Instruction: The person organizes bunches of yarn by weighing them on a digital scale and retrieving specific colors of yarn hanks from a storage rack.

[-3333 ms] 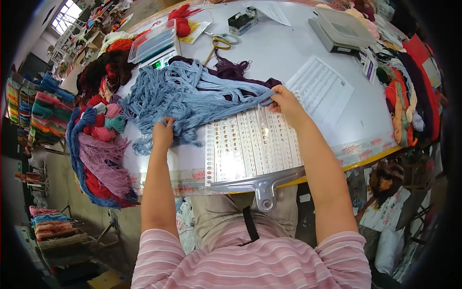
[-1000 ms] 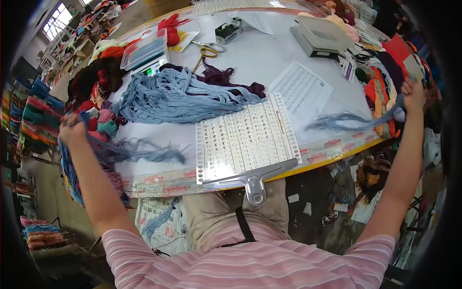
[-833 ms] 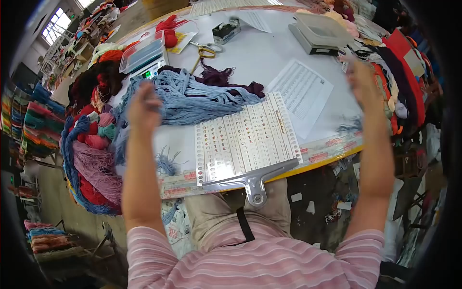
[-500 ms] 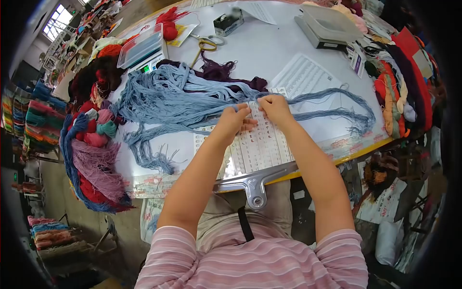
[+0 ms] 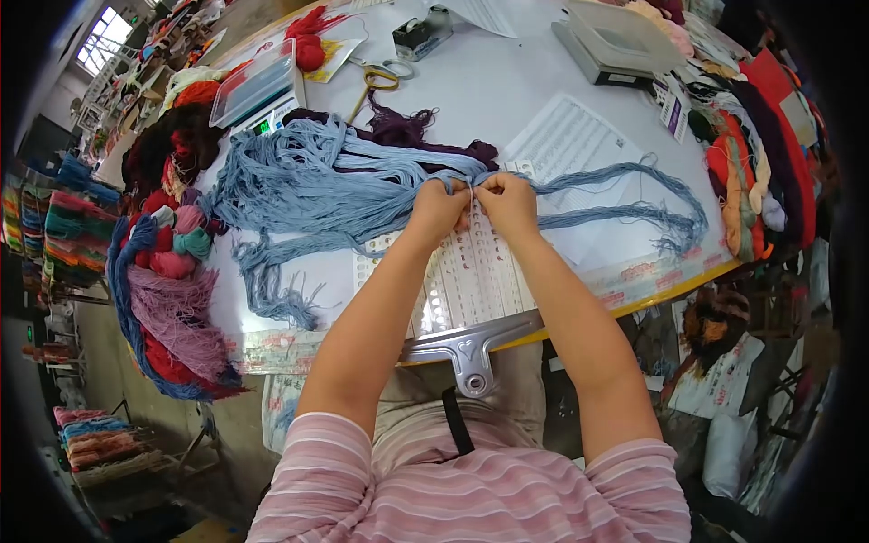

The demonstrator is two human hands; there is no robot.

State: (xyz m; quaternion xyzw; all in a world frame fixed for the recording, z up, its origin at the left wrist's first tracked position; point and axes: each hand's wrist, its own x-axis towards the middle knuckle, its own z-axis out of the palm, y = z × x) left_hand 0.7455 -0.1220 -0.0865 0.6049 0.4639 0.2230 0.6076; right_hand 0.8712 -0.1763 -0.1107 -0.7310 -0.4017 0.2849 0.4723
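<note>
In the head view, the fingers of the left hand (image 5: 445, 210) and right hand (image 5: 507, 201) pinch close together, apparently on strands of blue yarn (image 5: 644, 211) trailing toward three and eight o'clock, above the twelve-o'clock end of a punched card (image 5: 453, 294) on the worktop (image 5: 502, 86). Fine fingertip work seems in hand; the next move likely calls for a firm grip, clear of the pale-blue skein (image 5: 303, 181) at ten o'clock.

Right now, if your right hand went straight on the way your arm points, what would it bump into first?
Probably the pale blue yarn just ahead of the right hand, with dark purple yarn beyond it. They look very close, so I can't tell the exact gap.
</note>
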